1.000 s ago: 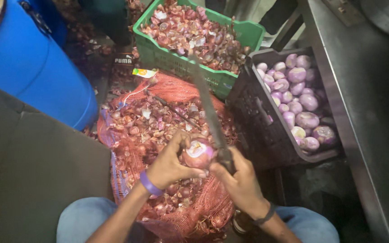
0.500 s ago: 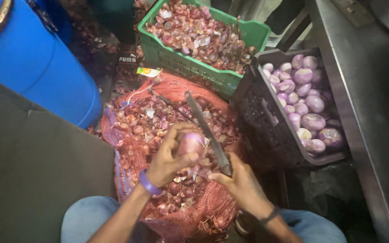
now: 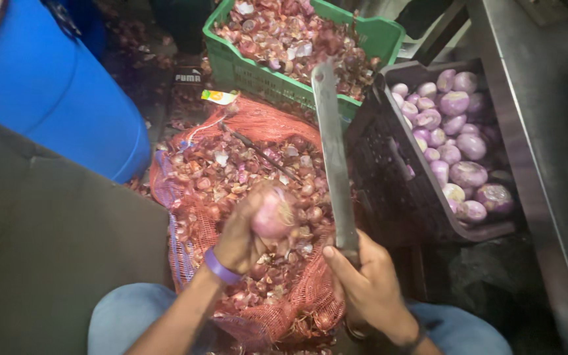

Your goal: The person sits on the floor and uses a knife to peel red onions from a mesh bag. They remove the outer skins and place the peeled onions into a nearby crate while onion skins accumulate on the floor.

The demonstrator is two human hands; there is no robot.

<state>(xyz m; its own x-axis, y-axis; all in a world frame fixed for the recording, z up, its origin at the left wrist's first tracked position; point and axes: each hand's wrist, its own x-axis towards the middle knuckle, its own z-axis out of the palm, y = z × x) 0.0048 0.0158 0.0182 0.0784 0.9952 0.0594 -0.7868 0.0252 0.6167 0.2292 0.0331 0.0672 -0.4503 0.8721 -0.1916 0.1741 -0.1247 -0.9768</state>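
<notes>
Left hand [image 3: 244, 233] has its fingers clamped on 1 peeled onion [image 3: 272, 215]. Right hand [image 3: 366, 283] has its fingers wrapped tight round a long knife [image 3: 334, 154], blade upright just beside the onion, above a red mesh sack [image 3: 244, 197].

Onion [image 3: 272, 213] in left hand [image 3: 244, 236]: smooth, faintly glossy. Knife [image 3: 333, 151] above right hand [image 3: 366, 283]: dull grey metal. Sack [image 3: 244, 197] below: coarse red plastic mesh. Crates beyond blade: green [image 3: 258, 72], black [image 3: 389, 171], matt plastic lattice. Barrel [image 3: 54, 92] left: glossy blue plastic.
</notes>
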